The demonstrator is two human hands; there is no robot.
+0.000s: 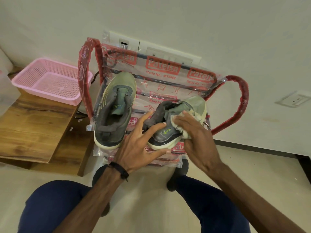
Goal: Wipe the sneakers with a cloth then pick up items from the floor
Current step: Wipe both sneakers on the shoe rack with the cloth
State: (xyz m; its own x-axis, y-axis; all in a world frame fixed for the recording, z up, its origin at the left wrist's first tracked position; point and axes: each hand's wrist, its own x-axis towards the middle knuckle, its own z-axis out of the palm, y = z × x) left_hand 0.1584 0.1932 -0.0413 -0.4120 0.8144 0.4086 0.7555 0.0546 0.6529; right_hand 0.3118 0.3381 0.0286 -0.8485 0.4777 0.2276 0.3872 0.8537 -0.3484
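Note:
Two grey-green sneakers sit on a plastic-wrapped chair seat (168,71). The left sneaker (114,110) lies flat with its toe toward the wall. The right sneaker (170,130) is tilted, its heel toward me. My left hand (143,140) has its fingers spread around that sneaker's heel and collar, steadying it. My right hand (196,132) presses a pale cloth (185,133) against the sneaker's outer side. Most of the cloth is hidden under that hand.
A pink perforated basket (50,79) stands on a wooden table (33,132) at the left. The chair has red wrapped armrests (239,105) and stands against a white wall with a socket (294,100). My knees in blue trousers are at the bottom, over a pale tiled floor.

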